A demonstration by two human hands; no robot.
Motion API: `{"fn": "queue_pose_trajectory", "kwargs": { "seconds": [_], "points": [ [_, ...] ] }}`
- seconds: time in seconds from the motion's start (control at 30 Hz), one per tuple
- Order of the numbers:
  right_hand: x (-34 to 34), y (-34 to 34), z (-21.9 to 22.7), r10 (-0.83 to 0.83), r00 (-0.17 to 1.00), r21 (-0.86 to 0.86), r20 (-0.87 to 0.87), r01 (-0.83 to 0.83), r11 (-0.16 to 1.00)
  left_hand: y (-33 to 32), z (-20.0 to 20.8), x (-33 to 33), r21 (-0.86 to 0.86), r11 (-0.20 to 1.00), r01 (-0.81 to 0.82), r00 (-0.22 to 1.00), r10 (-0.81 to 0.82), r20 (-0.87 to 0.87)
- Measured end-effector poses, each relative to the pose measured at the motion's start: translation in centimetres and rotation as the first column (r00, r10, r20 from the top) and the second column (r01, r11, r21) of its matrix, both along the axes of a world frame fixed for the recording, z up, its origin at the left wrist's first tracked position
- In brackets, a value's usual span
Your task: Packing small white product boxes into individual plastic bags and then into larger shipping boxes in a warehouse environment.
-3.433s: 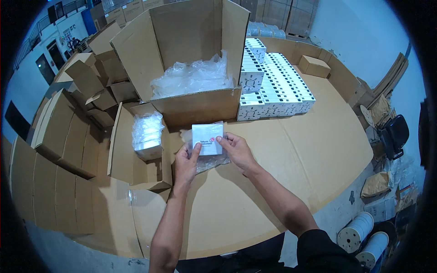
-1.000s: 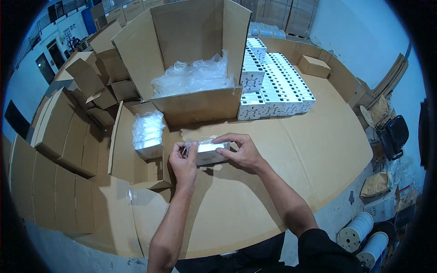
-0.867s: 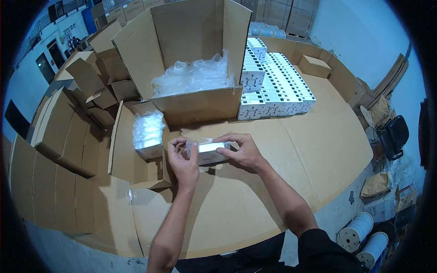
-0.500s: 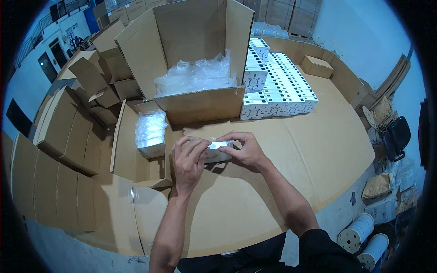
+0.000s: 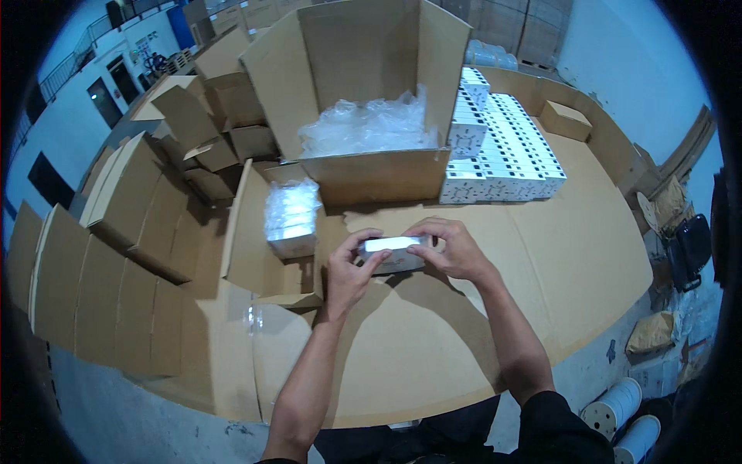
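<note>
A small white box, apparently in clear plastic, is between my two hands above the cardboard-covered table. My left hand grips its left end, thumb in front and fingers behind. The right end is pinched by my right hand in the same way. Just left of my left hand stands an open carton, with a row of plastic-wrapped white boxes in its far part. Behind my hands is a larger open carton heaped with clear plastic bags.
Stacked white boxes with dark squares fill the table's back right. A closed brown box sits beyond them. Upright brown cartons line the left side. Cable spools and a black chair stand on the floor at right.
The view has swung, so the scene sits further right. My left hand has turned from palm down over the box to gripping its left end. My right hand still holds the other end.
</note>
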State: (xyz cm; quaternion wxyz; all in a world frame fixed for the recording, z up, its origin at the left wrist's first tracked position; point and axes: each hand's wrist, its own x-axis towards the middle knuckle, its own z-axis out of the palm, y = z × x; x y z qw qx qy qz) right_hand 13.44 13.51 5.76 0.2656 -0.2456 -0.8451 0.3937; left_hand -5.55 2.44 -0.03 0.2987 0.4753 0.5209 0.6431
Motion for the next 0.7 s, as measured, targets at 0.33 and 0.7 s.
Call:
{"fn": "queue_pose_trajectory", "kwargs": {
  "seconds": [0.33,0.7],
  "points": [
    [-2.1,-2.0,3.5,0.043,0.925,0.387,0.378,-0.2,0.9,-1.9,0.2,0.7,-0.06,0.998,-0.032,0.998,0.029,-0.047],
    [-2.9,-1.3,5.1,-0.04,0.978,0.368,0.205,-0.04,0.929,-14.9,0.2,2.5,-0.175,0.973,-0.151,0.695,-0.021,-0.718]
  ]
}}
